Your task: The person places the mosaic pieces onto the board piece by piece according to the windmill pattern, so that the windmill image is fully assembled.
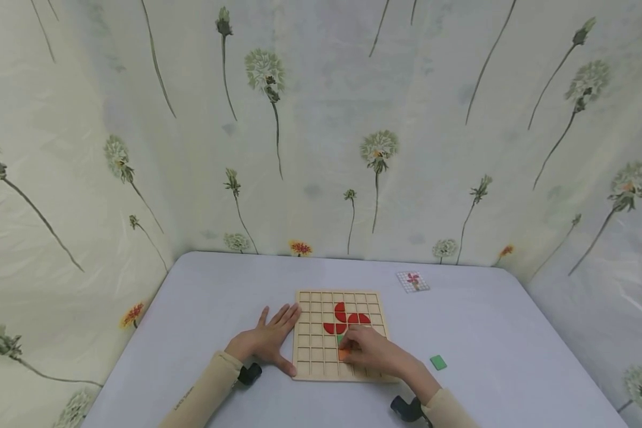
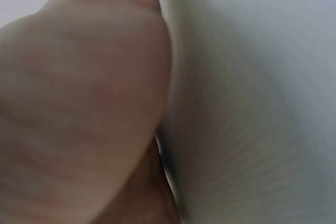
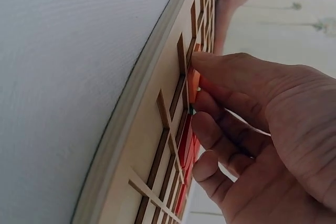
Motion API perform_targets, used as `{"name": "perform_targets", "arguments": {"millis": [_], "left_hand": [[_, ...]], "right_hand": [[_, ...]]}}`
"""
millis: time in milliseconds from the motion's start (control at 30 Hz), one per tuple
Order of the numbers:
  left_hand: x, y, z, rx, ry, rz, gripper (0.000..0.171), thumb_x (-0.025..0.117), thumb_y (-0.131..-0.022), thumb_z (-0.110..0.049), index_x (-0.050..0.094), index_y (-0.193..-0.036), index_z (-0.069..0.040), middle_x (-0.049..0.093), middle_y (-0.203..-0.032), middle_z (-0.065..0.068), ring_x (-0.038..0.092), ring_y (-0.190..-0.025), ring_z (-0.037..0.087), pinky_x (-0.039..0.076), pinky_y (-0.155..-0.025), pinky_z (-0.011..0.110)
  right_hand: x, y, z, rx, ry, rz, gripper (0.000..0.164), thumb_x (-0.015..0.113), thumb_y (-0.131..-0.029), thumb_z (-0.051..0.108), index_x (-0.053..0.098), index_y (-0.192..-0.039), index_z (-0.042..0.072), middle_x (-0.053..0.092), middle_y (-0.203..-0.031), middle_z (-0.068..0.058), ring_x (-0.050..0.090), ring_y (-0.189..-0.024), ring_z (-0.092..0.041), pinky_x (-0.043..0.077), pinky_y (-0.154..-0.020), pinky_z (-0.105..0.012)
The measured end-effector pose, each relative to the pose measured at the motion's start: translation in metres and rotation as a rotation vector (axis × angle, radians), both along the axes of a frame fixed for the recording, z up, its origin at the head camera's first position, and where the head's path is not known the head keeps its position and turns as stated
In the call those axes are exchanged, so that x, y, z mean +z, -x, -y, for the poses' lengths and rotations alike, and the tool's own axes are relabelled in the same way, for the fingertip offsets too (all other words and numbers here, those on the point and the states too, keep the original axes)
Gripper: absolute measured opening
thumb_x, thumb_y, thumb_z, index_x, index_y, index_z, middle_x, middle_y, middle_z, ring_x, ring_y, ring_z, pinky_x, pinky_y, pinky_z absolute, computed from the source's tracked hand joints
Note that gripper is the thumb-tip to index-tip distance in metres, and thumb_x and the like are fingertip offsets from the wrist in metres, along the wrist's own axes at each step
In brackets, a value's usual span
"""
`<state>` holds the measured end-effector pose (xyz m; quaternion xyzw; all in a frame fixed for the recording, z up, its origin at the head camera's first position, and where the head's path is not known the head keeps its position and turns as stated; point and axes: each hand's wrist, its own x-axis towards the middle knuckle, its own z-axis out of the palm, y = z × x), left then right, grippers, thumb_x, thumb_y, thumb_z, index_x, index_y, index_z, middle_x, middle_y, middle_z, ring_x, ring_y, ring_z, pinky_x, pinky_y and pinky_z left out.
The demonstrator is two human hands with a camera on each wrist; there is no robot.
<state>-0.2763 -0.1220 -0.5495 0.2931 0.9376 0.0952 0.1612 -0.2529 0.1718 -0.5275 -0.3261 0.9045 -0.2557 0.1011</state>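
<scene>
A square wooden grid board [image 1: 304, 355] lies on the table. My left hand [image 1: 267, 342] rests beside it, fingers spread, fingertips and thumb at its left edge. Thumb and fingers of my right hand [image 1: 371, 351] pinch an orange tile [image 3: 193, 85] at a cell in the lower middle of the grid. Just above that tile, a green piece [image 1: 340, 339] shows partly behind the fingers. Red quarter-round pieces [image 1: 340, 316] sit in several cells farther up, arranged like a pinwheel. In the left wrist view, skin of the left hand [image 2: 84, 98] fills much of the picture.
To the right of the board lies a loose green square tile [image 1: 438, 362]. A small card [image 1: 413, 281] with a red pinwheel pattern on a grid is near the back of the white table [image 1: 235, 279]. A flower-printed curtain [image 1: 310, 148] hangs behind the table.
</scene>
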Motion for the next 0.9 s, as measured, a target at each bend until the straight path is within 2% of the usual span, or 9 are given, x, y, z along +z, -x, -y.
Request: {"name": "perform_targets", "arguments": {"millis": [333,433,633,800,900], "left_hand": [[-0.001,0.0,-0.001,0.004,0.009,0.0,0.136,0.071,-0.061,-0.076,-0.003,-0.156,-0.013,-0.008,-0.164,0.003,-0.007,-0.151,0.026,-0.006,-0.115,0.063],[0.0,0.0,-0.001,0.001,0.005,-0.007,0.136,0.071,-0.061,-0.076,-0.002,-0.156,-0.011,-0.007,-0.164,0.004,-0.007,-0.151,0.026,-0.006,-0.115,0.063],[0.002,-0.002,-0.001,0.0,-0.001,0.001,0.136,0.072,-0.061,-0.075,-0.002,-0.156,-0.012,-0.007,-0.164,0.004,-0.007,-0.151,0.026,-0.006,-0.114,0.064],[0.002,-0.002,0.0,0.002,-0.002,0.003,0.136,0.071,-0.061,-0.075,-0.002,-0.156,-0.012,-0.008,-0.164,0.005,-0.006,-0.151,0.027,-0.006,-0.114,0.064],[0.002,-0.002,-0.001,0.001,-0.006,0.004,0.136,0.071,-0.061,-0.075,-0.002,-0.156,-0.012,-0.008,-0.164,0.005,-0.006,-0.151,0.027,-0.006,-0.114,0.064]], "right_hand": [[0.005,-0.001,0.0,-0.029,-0.029,0.003,0.021,0.075,-0.084,0.03,0.068,-0.101,0.019,0.064,-0.093,0.013,0.056,-0.085,-0.004,0.051,-0.076,-0.023],[0.012,-0.004,-0.006,-0.048,-0.003,0.024,0.026,0.076,-0.083,0.033,0.068,-0.103,0.018,0.064,-0.096,0.01,0.057,-0.088,-0.008,0.052,-0.079,-0.027],[0.023,-0.009,-0.035,-0.077,0.061,0.09,0.036,0.078,-0.081,0.034,0.061,-0.108,0.017,0.062,-0.102,0.003,0.054,-0.097,-0.02,0.049,-0.079,-0.033],[0.026,-0.01,-0.068,-0.129,0.074,0.163,0.051,0.082,-0.075,0.035,0.053,-0.113,0.019,0.057,-0.111,-0.002,0.048,-0.103,-0.023,0.046,-0.081,-0.036],[0.025,-0.014,-0.09,-0.161,0.088,0.206,0.054,0.082,-0.075,0.033,0.05,-0.116,0.02,0.055,-0.116,-0.004,0.048,-0.106,-0.024,0.044,-0.081,-0.037]]}}
